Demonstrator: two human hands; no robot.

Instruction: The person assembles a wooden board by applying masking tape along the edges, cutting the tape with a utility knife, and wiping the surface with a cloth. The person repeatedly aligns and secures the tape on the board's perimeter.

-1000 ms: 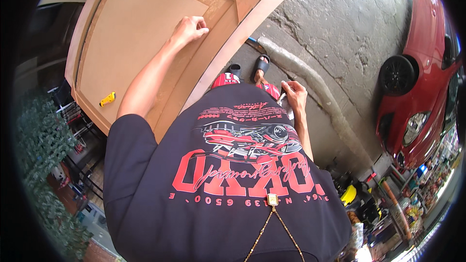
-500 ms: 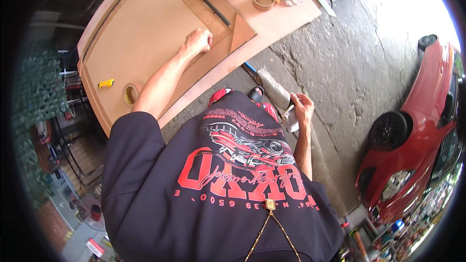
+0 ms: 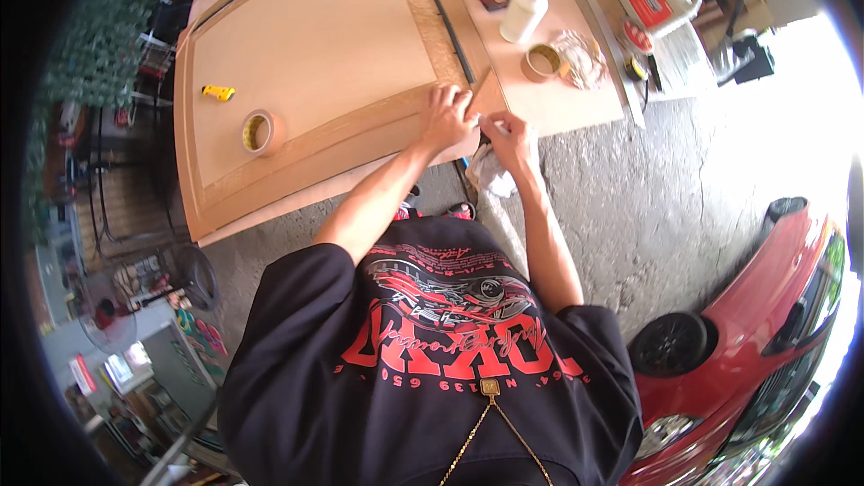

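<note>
My left hand [image 3: 446,119] rests on the brown panel [image 3: 306,45] near its near right corner, fingers spread and bent. My right hand [image 3: 513,144] is closed just beyond the panel's edge, its fingertips close to those of the left. From it hangs a crumpled white cloth [image 3: 491,175]; a small dark thing by its fingertips is too hidden to name. Between the hands lies the pale triangular corner piece [image 3: 489,97] of the panel. A dark strip [image 3: 443,13] runs along the panel's right side, ending near my left hand.
A tape roll [image 3: 262,132] and a yellow cutter [image 3: 218,93] lie on the panel. To the right are a spray bottle [image 3: 524,13], another tape roll [image 3: 542,63], crumpled plastic wrap [image 3: 580,58] and a white jug [image 3: 661,2]. A red car [image 3: 738,306] stands at the right.
My right hand has risen from beside my body to the panel's corner, bringing the cloth. The left hand has gone from a fist to spread fingers, nearer the corner. The view has shifted.
</note>
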